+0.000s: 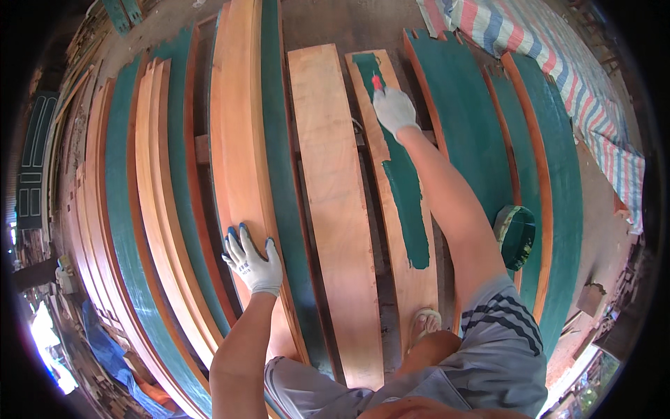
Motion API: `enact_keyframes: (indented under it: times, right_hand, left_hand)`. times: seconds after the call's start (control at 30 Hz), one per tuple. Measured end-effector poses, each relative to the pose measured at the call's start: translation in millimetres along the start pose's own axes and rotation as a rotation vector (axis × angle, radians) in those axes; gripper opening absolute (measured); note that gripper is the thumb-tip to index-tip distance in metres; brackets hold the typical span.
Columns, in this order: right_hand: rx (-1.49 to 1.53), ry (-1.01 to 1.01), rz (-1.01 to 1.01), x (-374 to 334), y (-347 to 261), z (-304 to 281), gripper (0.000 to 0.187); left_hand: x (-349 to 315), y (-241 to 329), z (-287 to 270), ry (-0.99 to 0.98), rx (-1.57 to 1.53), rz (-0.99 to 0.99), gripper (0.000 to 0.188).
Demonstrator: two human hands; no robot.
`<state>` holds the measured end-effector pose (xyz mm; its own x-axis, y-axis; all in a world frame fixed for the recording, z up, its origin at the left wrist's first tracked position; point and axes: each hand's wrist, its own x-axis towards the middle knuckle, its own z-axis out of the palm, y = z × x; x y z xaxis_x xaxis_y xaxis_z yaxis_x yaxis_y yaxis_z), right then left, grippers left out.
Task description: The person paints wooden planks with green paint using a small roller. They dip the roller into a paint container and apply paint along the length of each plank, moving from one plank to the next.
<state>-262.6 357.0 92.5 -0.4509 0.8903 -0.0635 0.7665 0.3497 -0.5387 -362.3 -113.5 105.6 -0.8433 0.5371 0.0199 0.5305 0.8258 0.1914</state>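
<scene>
My right hand (395,110), in a white glove, is closed round a red-handled paintbrush (377,82). The brush is over the far part of a bare wooden plank (424,293) that carries an uneven strip of dark green paint (408,209). The bristles are too small to make out. Fingers spread, my left hand (257,262) rests on a moulded wooden board (241,140); its white glove has blue fingertips. Between the two hands lies an unpainted plank (335,174). A round paint pot (516,237), green inside, stands on the painted boards beside my right forearm.
Green-faced boards (460,119) with bare wooden edges lie on the right, and more green and bare boards (157,174) on the left. A striped sheet (551,63) covers something at the far right. Scrap wood (70,328) is piled at the left. My sandalled foot (424,325) is beside the plank.
</scene>
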Motion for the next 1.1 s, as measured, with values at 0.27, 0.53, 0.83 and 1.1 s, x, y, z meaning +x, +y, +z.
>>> enact_keyframes:
  times: [0.27,0.53,0.83,1.1]
  right_hand:
    - [-0.128,-0.034,0.038,51.4,-12.8,16.7,0.048]
    - [-0.143,-0.139,0.132,-88.4,28.7,-9.4,0.046]
    - [-0.286,-0.262,-0.07,-266.7,85.3,-63.3,0.021]
    - [-0.212,0.034,-0.193,-63.2,74.3,-23.4,0.033]
  left_hand:
    - [-0.6,2.7,-1.8,0.006,0.033,0.023,0.08]
    - [3.3,9.7,-2.0,-0.003,0.023,0.034,0.08]
    - [4.6,7.2,-6.9,-0.063,0.021,0.013,0.068]
    - [0.6,1.6,-0.2,-0.031,0.033,0.015,0.066]
